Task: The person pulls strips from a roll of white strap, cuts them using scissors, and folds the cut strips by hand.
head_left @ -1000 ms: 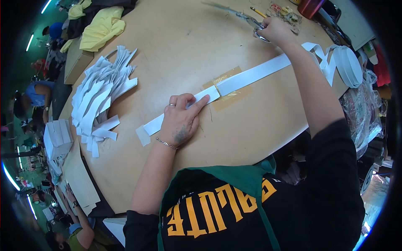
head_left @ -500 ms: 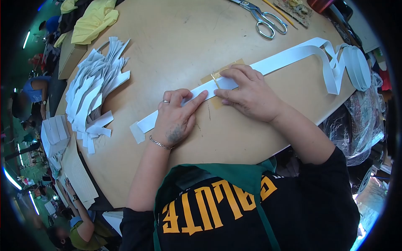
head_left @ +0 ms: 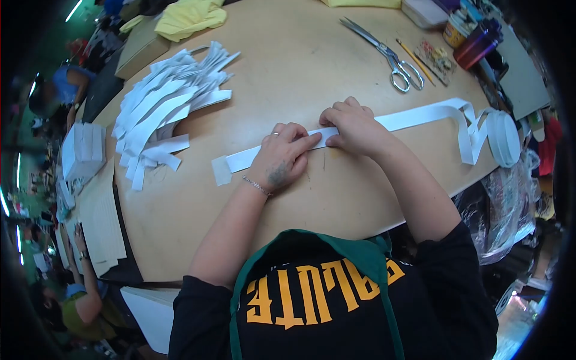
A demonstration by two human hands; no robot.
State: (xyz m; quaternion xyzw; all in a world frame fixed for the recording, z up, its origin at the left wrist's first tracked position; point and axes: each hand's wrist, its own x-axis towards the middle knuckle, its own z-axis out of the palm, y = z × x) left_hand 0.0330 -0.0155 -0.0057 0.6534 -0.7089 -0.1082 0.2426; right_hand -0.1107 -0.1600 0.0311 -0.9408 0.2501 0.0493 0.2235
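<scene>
A flat white band runs across the table under both hands and loops at the right into a white roll. Its left end meets a pale square of tape stuck to the tabletop. My left hand lies on the band, index finger stretched along it and the other fingers slightly bent. Just right of that fingertip, my right hand is closed on the band, thumb at its near edge and curled fingers at the far edge. The part of the band beneath the right palm is hidden.
A heap of cut white strips lies at the left. Scissors, a pencil and a dark red bottle are at the back right. Yellow cloth sits at the back left. Other people work at the far left.
The view has shifted, so the table's things appear moved. My right hand is more curled over the band, and the brown tape patch beneath it is now mostly hidden. My left hand still rests on the band.
</scene>
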